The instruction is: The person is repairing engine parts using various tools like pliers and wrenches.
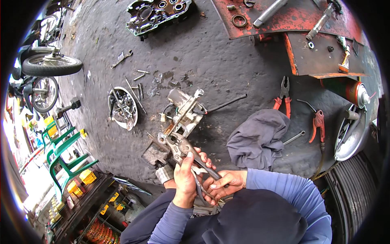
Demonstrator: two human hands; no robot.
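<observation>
A pair of locking pliers (187, 147) is in both my hands, its jaws up against the near end of a metal engine part (187, 116). My left hand (187, 177) is wrapped round the pliers just behind the jaws. My right hand (224, 184) is closed round the rear ends of the handles. What the jaws bite on is too small to tell. A square metal block (156, 153) lies left of the jaws, with a silver cylindrical piece (164, 173) below it. From the engine part's right side a thin black hose (227, 103) sticks out.
To the left sits a bowl of small parts (124, 107). A grey cloth (258, 140), red-handled pliers (284, 95), a red air gun (319, 124) and a spray can (347, 91) lie rightward. An engine case (156, 16) and red metal panels (264, 30) occupy the far side.
</observation>
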